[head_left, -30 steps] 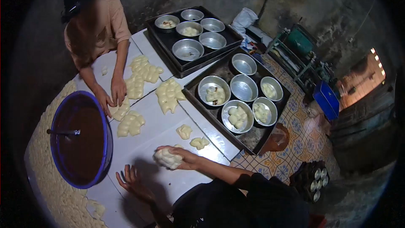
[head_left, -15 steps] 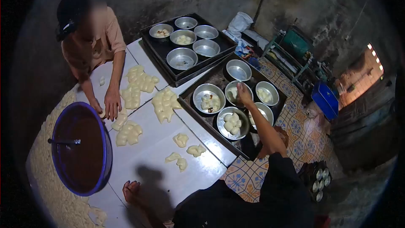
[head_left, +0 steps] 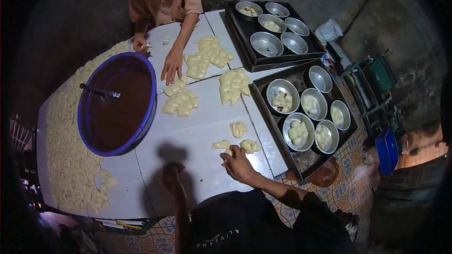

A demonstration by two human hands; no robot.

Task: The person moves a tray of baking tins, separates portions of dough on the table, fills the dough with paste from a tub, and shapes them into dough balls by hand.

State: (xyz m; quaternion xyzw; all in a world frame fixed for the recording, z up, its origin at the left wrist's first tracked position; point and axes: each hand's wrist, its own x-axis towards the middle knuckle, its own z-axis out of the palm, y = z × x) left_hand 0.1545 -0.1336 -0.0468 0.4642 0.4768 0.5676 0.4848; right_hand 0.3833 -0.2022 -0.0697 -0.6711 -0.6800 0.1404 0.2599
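My right hand (head_left: 239, 165) is down on the white tabletop, thumb and fingers pinched on a small piece of dough (head_left: 229, 152). Close to it lie other loose dough pieces: one (head_left: 220, 145) just left of the fingers, one (head_left: 250, 146) beside the knuckles, one (head_left: 238, 129) farther up. My left hand (head_left: 173, 175) hovers near the front of the table in shadow, fingers curled in, with nothing visible in them. To the right, a black tray (head_left: 306, 171) bears several round metal pans; a nearer pan (head_left: 298, 147) contains dough balls.
A purple basin (head_left: 153, 108) of brown liquid with a handled tool stands left, beside a spread of dough pieces (head_left: 70, 169). Across the table a co-worker's hand (head_left: 173, 66) rests near dough slabs (head_left: 181, 102). Another tray of pans (head_left: 266, 44) sits at the back right.
My right hand has moved from over the pans on the tray to the loose dough on the table, and is pinching a piece. The view has turned right to left across the scene, shifting things rightward.
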